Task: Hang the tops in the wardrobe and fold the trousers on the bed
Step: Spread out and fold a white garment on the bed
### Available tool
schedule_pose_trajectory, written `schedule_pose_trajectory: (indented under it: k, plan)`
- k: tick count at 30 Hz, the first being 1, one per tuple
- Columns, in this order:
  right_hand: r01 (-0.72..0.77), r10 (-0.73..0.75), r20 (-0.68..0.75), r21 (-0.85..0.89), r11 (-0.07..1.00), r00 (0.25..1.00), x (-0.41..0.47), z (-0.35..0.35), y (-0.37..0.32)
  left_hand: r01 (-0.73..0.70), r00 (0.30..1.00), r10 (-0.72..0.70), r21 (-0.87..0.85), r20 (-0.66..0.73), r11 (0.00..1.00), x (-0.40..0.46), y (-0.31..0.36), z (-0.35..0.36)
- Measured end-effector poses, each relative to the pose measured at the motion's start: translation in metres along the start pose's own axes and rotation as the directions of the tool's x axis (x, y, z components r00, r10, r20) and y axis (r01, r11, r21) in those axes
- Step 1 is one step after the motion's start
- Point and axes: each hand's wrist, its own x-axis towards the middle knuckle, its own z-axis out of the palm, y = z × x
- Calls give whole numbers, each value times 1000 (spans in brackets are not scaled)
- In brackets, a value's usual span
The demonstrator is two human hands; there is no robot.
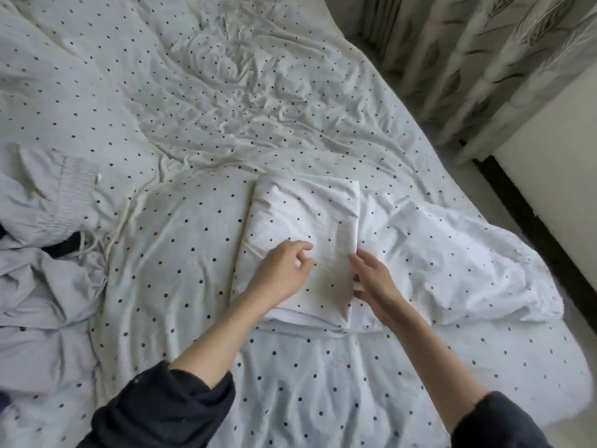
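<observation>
White trousers (303, 221) lie folded into a flat rectangle on the dotted bed sheet (181, 253), near the bed's right side. My left hand (284, 270) rests on top of the fold and pinches a thin cream drawstring between fingers and thumb. My right hand (371, 282) touches the fold's right edge with relaxed fingers, partly tucked against the layers. A second white garment (452, 253) lies crumpled to the right of the fold, partly under it.
A heap of pale lilac clothes (48, 221) with an elastic waistband and a dark piece lies at the bed's left. Patterned curtains (468, 59) hang at the top right, beside a white wall with dark skirting (533, 221).
</observation>
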Motion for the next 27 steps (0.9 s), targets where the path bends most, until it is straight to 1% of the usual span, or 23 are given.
schedule_pose_trajectory:
  k: [1, 2, 3, 4, 6, 8, 9, 11, 12, 13, 14, 16, 18, 20, 21, 22, 23, 25, 27]
  plan:
    - [26, -29, -40, -56, 998, 999, 0, 4, 2, 45, 990, -42, 19, -134, 999, 0, -15, -9]
    - [53, -62, -74, -119, 991, 995, 3, 5, 7, 107, 965, -98, 23, -241, 994, 1, -29, -16]
    - [76, -97, -111, -179, 981, 989, 3, 7, 10, 173, 940, -166, -1, -299, 985, 1, -41, -24]
    - [96, -133, -149, -237, 967, 980, 4, 7, 14, 241, 919, -240, -35, -314, 970, 1, -50, -29]
    - [134, -235, -206, -410, 902, 950, 0, 11, 20, 338, 889, -362, -133, -279, 932, 0, -61, -36]
    - [178, -376, -207, -616, 767, 903, -4, 13, 25, 370, 871, -418, -216, -258, 904, 1, -65, -38]
    - [232, -470, -176, -690, 685, 865, -6, 14, 25, 370, 872, -429, -257, -236, 893, 5, -64, -39]
    - [356, -652, -70, -791, 497, 755, -7, 17, 24, 367, 884, -432, -306, -179, 878, 10, -61, -40]
    - [397, -708, -11, -822, 409, 706, -6, 20, 24, 367, 888, -432, -324, -158, 872, 12, -60, -41]
    - [417, -715, 54, -841, 343, 697, -5, 24, 23, 363, 890, -433, -351, -143, 863, 14, -59, -42]
    - [417, -663, 121, -855, 308, 738, -4, 29, 22, 357, 894, -431, -388, -123, 850, 14, -59, -44]
    - [383, -483, 225, -887, 257, 846, 0, 40, 24, 332, 911, -406, -467, -64, 819, 8, -58, -48]
    - [357, -377, 258, -908, 220, 890, 5, 48, 28, 289, 937, -349, -509, -24, 811, 1, -59, -52]
    - [357, -345, 267, -905, 230, 900, 7, 50, 26, 234, 960, -280, -495, -21, 837, -5, -55, -56]
    - [368, -337, 275, -894, 255, 901, 8, 49, 24, 208, 966, -258, -488, -36, 848, -6, -52, -57]
    - [377, -339, 271, -876, 301, 901, 7, 46, 22, 174, 973, -227, -489, -51, 855, -7, -46, -59]
    - [374, -331, 253, -844, 384, 909, 3, 41, 22, 147, 979, -199, -496, -52, 856, -10, -39, -59]
    - [317, -277, 181, -739, 594, 943, -7, 27, 19, 95, 991, -127, -489, -34, 867, -12, -21, -60]
    - [238, -196, 136, -617, 750, 971, -18, 10, 15, 35, 999, -43, -443, -9, 896, -13, -1, -57]
